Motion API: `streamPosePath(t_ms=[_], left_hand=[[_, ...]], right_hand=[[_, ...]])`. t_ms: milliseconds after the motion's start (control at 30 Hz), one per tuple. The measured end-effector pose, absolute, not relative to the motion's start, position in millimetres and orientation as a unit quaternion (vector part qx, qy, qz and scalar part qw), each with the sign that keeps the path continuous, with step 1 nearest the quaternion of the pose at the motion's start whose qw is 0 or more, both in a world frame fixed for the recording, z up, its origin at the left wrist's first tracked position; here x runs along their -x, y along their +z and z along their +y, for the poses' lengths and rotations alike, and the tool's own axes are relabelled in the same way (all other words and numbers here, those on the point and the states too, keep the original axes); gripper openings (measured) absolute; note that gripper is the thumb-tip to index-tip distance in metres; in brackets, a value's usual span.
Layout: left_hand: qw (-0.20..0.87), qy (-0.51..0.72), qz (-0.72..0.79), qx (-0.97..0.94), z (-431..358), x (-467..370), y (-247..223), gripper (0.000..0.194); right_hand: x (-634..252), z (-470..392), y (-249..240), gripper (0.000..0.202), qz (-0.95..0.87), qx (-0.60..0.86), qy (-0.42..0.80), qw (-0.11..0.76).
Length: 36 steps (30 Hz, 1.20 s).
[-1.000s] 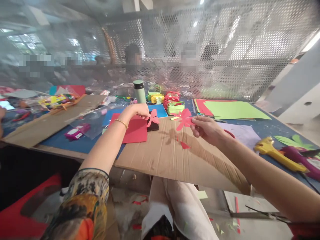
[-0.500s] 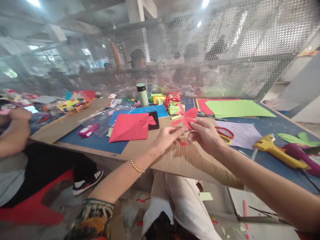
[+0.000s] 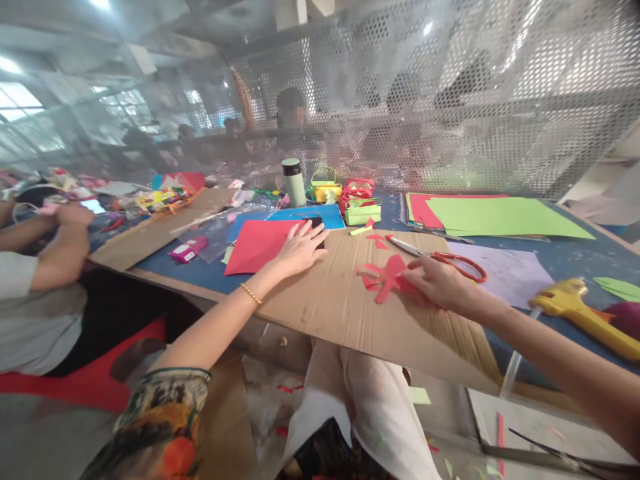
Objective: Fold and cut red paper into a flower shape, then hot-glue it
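My right hand (image 3: pixel 440 283) is closed on a red paper cutout (image 3: pixel 385 277) with several petal-like lobes, low over the brown cardboard (image 3: pixel 340 300). My left hand (image 3: pixel 303 250) lies with fingers spread over the right side of a red paper sheet (image 3: pixel 255 247) and a dark phone (image 3: pixel 314 222), which it mostly covers. Just beyond my right hand are scissors (image 3: pixel 435 255) with red handles. Small red paper scraps (image 3: pixel 379 241) lie by the blade tips.
A yellow glue gun (image 3: pixel 575 307) and green paper sheets (image 3: pixel 510 217) are on the right. At the back stand a green bottle (image 3: pixel 294 183) and small paper baskets (image 3: pixel 363 212). A co-worker's arm (image 3: pixel 65 233) is at the left. Wire mesh (image 3: pixel 450 133) rises behind the table.
My left hand has let go of the red cutout and moved left onto the red sheet and phone. My right hand has lowered the cutout toward the cardboard. The scissors now show more fully.
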<state>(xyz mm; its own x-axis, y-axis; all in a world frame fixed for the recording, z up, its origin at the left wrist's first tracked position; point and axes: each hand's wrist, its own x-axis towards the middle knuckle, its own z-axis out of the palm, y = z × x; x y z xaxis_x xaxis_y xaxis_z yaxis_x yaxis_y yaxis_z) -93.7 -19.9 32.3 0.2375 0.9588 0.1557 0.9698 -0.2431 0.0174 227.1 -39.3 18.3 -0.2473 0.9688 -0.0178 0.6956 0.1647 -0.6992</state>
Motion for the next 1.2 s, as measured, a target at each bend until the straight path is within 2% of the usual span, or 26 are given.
streamPosePath(t_ms=[100, 167, 233, 333, 433, 533, 600, 767, 867, 967, 1067, 1200], left_hand=[[0.014, -0.006, -0.608, 0.794, -13, 129, 17, 0.06], [0.009, 0.001, -0.612, 0.791, -15, 150, 8, 0.062], [0.005, -0.007, -0.619, 0.785, -19, 171, 2, 0.062], [0.007, -0.035, -0.642, 0.766, -25, 196, -2, 0.06], [0.033, -0.106, -0.644, 0.757, -27, 202, 2, 0.05], [0.053, -0.205, -0.638, 0.741, -18, 186, 14, 0.034], [0.032, -0.265, -0.648, 0.713, -5, 169, 25, 0.034], [-0.116, -0.446, -0.668, 0.585, 35, 139, 50, 0.047], [-0.214, -0.542, -0.654, 0.482, 49, 133, 58, 0.051], [-0.251, -0.569, -0.655, 0.43, 51, 132, 54, 0.048], [-0.251, -0.563, -0.665, 0.422, 48, 137, 46, 0.046], [-0.239, -0.56, -0.668, 0.427, 46, 146, 40, 0.043]], right_hand=[[-230, -36, 17, 0.058, -0.8, 0.552, 0.001, 0.234], [-231, -39, 23, 0.067, -0.811, 0.531, -0.068, 0.237], [-228, -40, 33, 0.064, -0.826, 0.501, -0.074, 0.247], [-207, -31, 45, 0.045, -0.865, 0.43, -0.045, 0.256], [-165, -13, 49, 0.033, -0.894, 0.385, 0.013, 0.23], [-117, 5, 50, 0.035, -0.9, 0.403, 0.022, 0.162], [-91, 13, 49, 0.042, -0.905, 0.41, -0.009, 0.116], [-56, 25, 40, 0.056, -0.899, 0.43, -0.039, 0.069], [-47, 27, 33, 0.053, -0.902, 0.427, -0.029, 0.052], [-43, 27, 32, 0.047, -0.903, 0.426, -0.02, 0.043], [-40, 28, 37, 0.051, -0.9, 0.432, -0.02, 0.06], [-35, 33, 37, 0.046, -0.899, 0.433, 0.0, 0.064]])
